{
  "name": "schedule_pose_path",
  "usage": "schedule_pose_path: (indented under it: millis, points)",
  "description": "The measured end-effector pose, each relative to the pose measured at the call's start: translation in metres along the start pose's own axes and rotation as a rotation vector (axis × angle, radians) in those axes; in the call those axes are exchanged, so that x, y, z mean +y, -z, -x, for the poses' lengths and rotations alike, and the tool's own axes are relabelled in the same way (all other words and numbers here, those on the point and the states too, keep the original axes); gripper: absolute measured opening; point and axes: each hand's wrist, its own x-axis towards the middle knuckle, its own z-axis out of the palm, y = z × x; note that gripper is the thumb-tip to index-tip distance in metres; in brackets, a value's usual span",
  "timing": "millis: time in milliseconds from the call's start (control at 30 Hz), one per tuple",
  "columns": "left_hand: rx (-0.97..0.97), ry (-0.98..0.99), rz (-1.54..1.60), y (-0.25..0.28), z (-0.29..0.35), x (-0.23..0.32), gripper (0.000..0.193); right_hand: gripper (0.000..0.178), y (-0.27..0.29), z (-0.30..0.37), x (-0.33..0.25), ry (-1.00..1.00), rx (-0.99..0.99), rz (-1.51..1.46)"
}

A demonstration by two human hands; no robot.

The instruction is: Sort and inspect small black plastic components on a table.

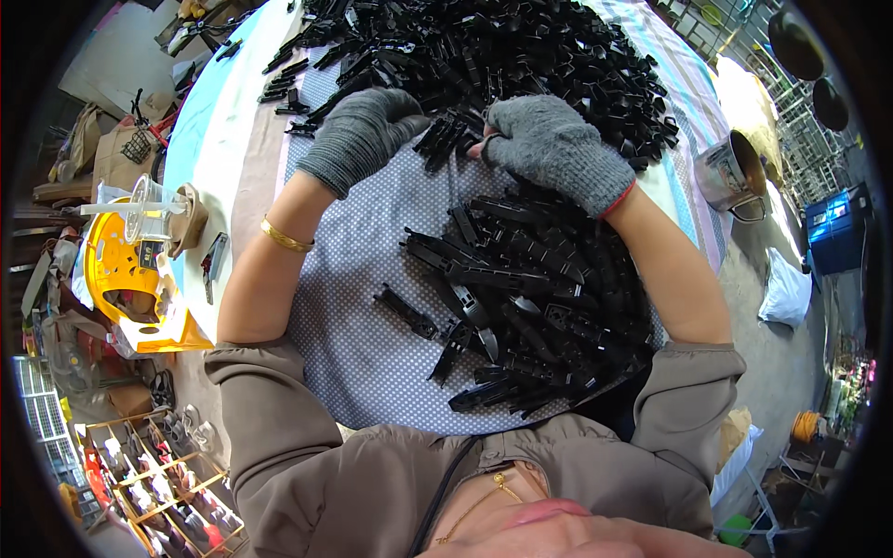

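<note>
Your left hand (363, 135) and right hand (549, 144), both in grey gloves, met over the bench (372, 344), fingers curled tight around a small black plastic part (446, 139) held between them, at the edge of the far heap of black parts (502, 56).

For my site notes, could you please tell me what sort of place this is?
Probably a small workshop for hand assembly or sorting: gloved hands, left hand and right hand, work heaps of black plastic parts on a cloth-covered table, with cluttered shelving beside it.
</note>
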Motion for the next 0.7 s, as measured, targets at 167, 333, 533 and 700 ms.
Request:
schedule_pose_path:
  millis: [167,333,533,700]
  points:
    - [0.127,-0.094,-0.236,-0.029,0.0,-0.001,0.033,0.019,-0.023,-0.007,0.004,0.146,0.164,0.165]
    - [-0.055,0.02,-0.306,-0.03,-0.006,0.004,0.032,0.012,-0.005,0.005,0.014,0.192,0.308,-0.098]
    - [-0.001,-0.097,-0.113,-0.034,-0.004,0.001,0.03,0.02,0.011,0.021,0.029,0.123,0.271,-0.414]
    - [0.246,-0.139,-0.023,-0.028,-0.004,-0.004,0.026,0.03,0.009,0.03,0.036,0.007,0.182,-0.683]
